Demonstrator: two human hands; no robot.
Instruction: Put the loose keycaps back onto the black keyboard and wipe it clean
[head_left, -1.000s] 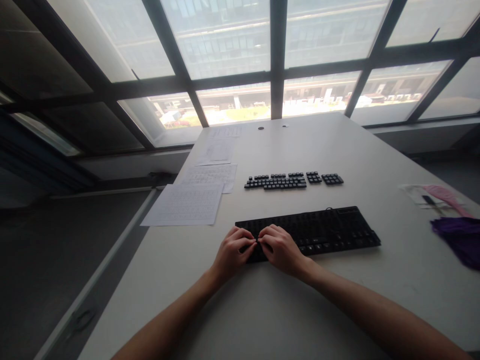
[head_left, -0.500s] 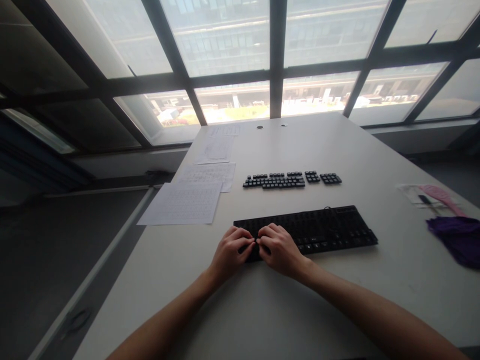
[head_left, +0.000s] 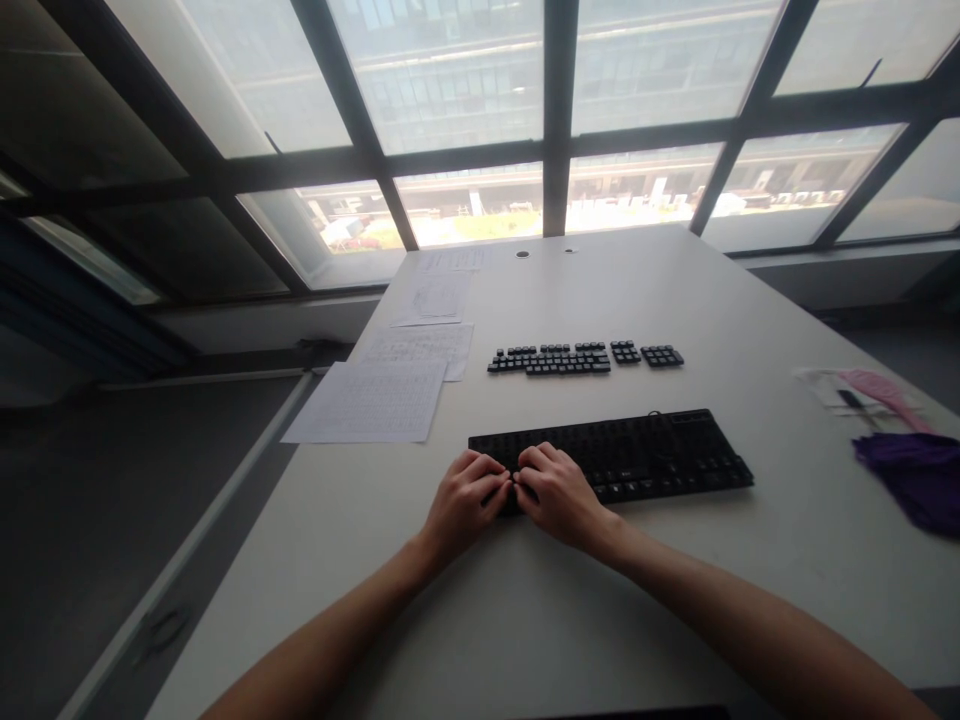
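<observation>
A black keyboard [head_left: 637, 455] lies at a slight slant on the white table, and keycaps are absent from much of its upper area. Over its left end, my left hand [head_left: 469, 495] and my right hand [head_left: 553, 490] sit side by side, fingertips almost meeting. Both hands have their fingers curled and pinched low at the keyboard's front left. Whatever is between the fingertips is too small or hidden to make out. Beyond the keyboard, loose black keycaps [head_left: 555, 360] stand in rows, grouped like a keyboard layout.
Printed paper sheets [head_left: 367, 400] lie along the left side of the white table [head_left: 450, 640]. At the right edge are a purple cloth [head_left: 907, 480], a pink item [head_left: 877, 388] and a small dark-handled tool [head_left: 855, 403]. Windows [head_left: 465, 90] rise behind the table.
Both hands keep their place at the keyboard's left end, with only slight finger shifts. The whole view has moved slightly; the keycap rows look the same.
</observation>
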